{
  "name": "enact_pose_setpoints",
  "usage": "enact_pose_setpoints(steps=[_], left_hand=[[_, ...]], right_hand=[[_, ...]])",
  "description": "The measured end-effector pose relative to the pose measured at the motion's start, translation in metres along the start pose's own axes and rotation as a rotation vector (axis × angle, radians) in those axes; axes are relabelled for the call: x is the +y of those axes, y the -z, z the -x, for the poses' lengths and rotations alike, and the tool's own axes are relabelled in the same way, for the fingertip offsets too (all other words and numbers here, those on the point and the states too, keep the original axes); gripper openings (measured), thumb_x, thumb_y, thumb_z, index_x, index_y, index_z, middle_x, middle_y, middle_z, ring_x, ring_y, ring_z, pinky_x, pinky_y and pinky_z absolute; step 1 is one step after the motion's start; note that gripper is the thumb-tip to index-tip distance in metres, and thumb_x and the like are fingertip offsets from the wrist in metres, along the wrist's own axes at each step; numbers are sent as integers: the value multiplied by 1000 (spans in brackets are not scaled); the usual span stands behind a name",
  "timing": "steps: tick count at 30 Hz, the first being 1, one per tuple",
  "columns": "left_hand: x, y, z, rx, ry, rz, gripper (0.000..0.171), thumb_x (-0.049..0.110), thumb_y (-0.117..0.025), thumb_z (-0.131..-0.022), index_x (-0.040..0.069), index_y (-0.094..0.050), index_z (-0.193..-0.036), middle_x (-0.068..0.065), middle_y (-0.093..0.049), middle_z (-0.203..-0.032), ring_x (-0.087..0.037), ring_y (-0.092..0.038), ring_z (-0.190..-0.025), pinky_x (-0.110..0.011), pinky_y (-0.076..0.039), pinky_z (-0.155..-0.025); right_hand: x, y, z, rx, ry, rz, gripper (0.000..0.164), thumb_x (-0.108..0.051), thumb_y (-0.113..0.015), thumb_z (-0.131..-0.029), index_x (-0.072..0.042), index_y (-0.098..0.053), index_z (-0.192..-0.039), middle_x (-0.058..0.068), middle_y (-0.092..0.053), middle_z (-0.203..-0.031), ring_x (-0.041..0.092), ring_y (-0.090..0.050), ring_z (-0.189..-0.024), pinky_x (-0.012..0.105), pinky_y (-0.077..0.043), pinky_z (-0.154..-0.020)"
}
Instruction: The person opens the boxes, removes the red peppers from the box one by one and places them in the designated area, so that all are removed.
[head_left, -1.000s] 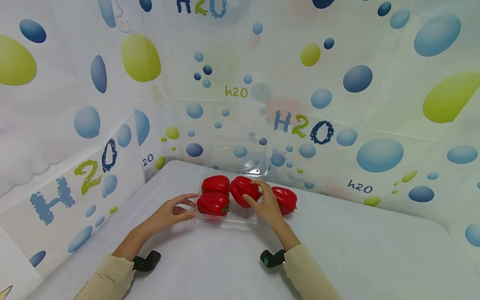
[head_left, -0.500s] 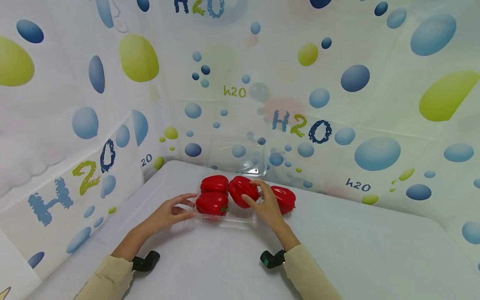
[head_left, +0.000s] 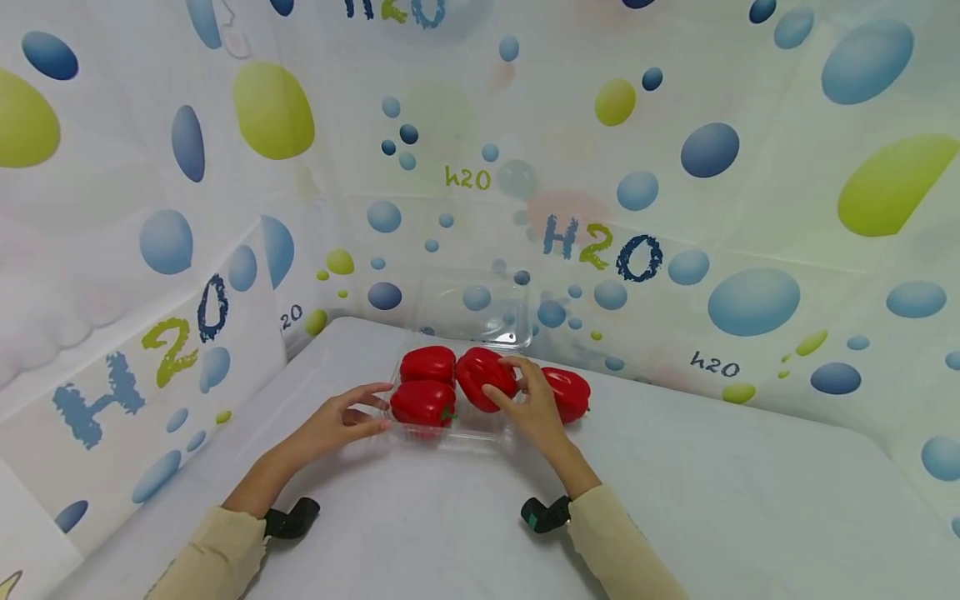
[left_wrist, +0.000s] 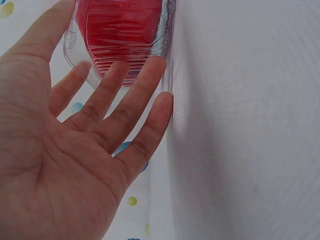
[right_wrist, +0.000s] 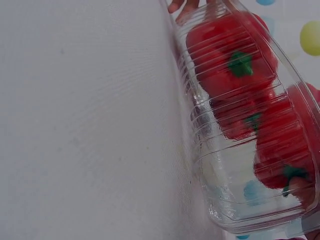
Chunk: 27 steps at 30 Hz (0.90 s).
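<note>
A clear plastic clamshell container [head_left: 450, 439] stands on the table, holding two red bell peppers, one behind [head_left: 427, 364] and one in front [head_left: 420, 403], along its left side. My right hand [head_left: 538, 410] grips a third red bell pepper [head_left: 480, 379] between thumb and fingers, over the container's right half. Through the ribbed wall in the right wrist view, this pepper [right_wrist: 285, 145] shows its green stem, with a fingertip beside it. My left hand [head_left: 336, 427] rests at the container's left end, its fingers spread and loosely extended along the wall [left_wrist: 127, 65] in the left wrist view.
Another red bell pepper [head_left: 572, 395] lies on the table just right of the container, partly behind my right hand. The clear lid [head_left: 472, 312] stands raised at the back. A white curtain [head_left: 480, 125] with blue and green dots rises behind the white table [head_left: 420, 525].
Both hands and the peppers keep their places relative to the container. Only the head view shifts slightly.
</note>
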<state>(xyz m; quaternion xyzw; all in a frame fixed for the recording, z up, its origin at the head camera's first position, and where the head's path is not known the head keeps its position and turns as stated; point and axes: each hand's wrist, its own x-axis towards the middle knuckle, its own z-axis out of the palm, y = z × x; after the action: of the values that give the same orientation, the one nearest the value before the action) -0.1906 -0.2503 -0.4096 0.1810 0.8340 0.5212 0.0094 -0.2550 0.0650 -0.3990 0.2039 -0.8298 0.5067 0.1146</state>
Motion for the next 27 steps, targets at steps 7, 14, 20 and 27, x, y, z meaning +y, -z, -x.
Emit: enact_pose_setpoints(steps=[7,14,20,27], left_hand=[[0,1,0,4,-5,-2,61,16,-69,-91,0,-42,-144,-27,-58,-122,-30,-67,-99,-32,-57,-83],[-1,0,0,-3,-5,-3,61,16,-68,-91,1,-42,-144,-27,-58,-123,-30,-67,-99,-33,-57,-84],[0,-1,0,-2,1,-5,61,17,-69,-91,1,-42,-144,-27,-58,-123,-31,-67,-99,-33,-57,-84],[0,0,0,-3,-10,-2,61,17,-68,-91,1,-41,-144,-27,-58,-123,-31,-67,-100,-33,-57,-83]], right_hand=[[-1,0,-1,3,17,-5,53,-23,-79,-82,-15,-55,-129,9,-56,-125,22,-53,-92,30,-52,-73],[-1,2,0,8,-4,4,53,-23,-78,-83,-16,-55,-130,8,-55,-124,22,-51,-93,28,-51,-70],[-1,4,2,8,7,1,53,-22,-78,-83,-16,-54,-130,8,-56,-122,22,-51,-90,26,-50,-68],[-3,5,2,11,13,-14,51,-20,-77,-83,-15,-55,-129,9,-56,-121,22,-51,-89,25,-49,-67]])
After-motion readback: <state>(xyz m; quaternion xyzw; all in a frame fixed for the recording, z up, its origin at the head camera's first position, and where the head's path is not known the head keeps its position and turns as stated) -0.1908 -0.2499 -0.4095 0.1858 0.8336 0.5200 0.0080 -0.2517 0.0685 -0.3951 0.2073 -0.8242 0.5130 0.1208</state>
